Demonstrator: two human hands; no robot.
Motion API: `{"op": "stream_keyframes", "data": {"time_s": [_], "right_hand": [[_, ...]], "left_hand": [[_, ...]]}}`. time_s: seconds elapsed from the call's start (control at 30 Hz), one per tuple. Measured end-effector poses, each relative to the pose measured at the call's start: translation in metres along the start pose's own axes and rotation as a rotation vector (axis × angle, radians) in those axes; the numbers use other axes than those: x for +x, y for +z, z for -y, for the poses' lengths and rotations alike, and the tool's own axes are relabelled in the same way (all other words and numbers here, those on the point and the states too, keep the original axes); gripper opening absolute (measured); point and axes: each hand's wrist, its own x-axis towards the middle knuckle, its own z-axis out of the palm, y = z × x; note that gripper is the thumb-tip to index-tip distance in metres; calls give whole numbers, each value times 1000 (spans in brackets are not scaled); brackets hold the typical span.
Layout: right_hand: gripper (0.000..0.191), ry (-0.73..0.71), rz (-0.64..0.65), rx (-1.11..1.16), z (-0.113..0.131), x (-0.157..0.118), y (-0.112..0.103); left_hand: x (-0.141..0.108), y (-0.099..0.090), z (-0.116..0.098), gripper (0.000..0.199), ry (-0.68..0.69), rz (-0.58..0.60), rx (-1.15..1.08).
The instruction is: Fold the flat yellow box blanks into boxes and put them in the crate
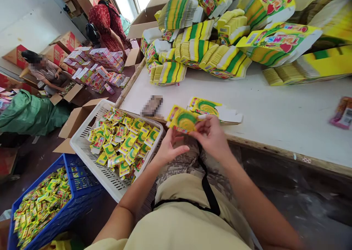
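Observation:
A flat yellow and green carton (183, 120) is held up over the table's front edge. My right hand (210, 136) pinches its right end between thumb and fingers. My left hand (173, 145) is just below the carton's left part, thumb spread away from the fingers; its fingertips are partly hidden behind the carton. Behind the carton, a small stack of flat cartons (205, 106) with white flaps lies on the white table (264, 112). To my left, a white basket (79, 142) holds many small yellow and green packs (128, 142).
Bundles of flat cartons (192, 55) are heaped along the table's back. A blurred object (152, 105) lies near its left corner, a pink packet (341, 112) far right. A blue crate (79, 191) stands lower left. Two people (108, 22) (46, 72) work among boxes.

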Motion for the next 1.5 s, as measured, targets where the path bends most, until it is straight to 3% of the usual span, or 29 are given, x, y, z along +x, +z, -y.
{"op": "stream_keyframes", "data": {"time_s": [0.07, 0.13, 0.23, 0.33, 0.53, 0.63, 0.77, 0.97, 1.13, 1.2, 1.27, 1.37, 1.43, 1.5], "right_hand": [[46, 55, 149, 154, 5, -14, 18], [47, 89, 212, 237, 8, -25, 31], [41, 65, 214, 235, 15, -34, 41], [35, 17, 248, 209, 20, -38, 44], [42, 131, 164, 383, 14, -37, 41], [39, 91, 181, 341, 13, -39, 39], [29, 33, 257, 230, 13, -43, 43], [31, 102, 150, 253, 8, -35, 39], [28, 137, 98, 267, 7, -27, 31], [31, 143, 85, 242, 6, -25, 29], [28, 112, 76, 178, 3, -22, 25], [15, -23, 129, -91, 1, -19, 12], [10, -140, 219, -316, 2, -19, 3], [13, -247, 295, -496, 5, -21, -2]], "left_hand": [[7, 13, -3, 61, 42, -132, -222], [12, 23, -8, 53, 83, -280, -344], [17, 31, -18, 45, 116, -460, -343], [17, 29, -23, 43, 124, -547, -258], [11, 23, -7, 54, 76, -434, -91], [10, 19, -2, 50, 79, -451, -48], [12, 14, -8, 54, 106, -485, 2], [11, 14, -14, 71, 146, -400, 21], [10, 14, 0, 41, 88, -457, -10], [11, 12, 1, 40, 54, -441, 0], [12, 6, -4, 39, 54, -396, 41], [12, -10, -24, 42, 194, -403, 189], [9, -21, -40, 57, 285, -373, 377], [5, -27, -51, 78, 285, -215, 604]]}}
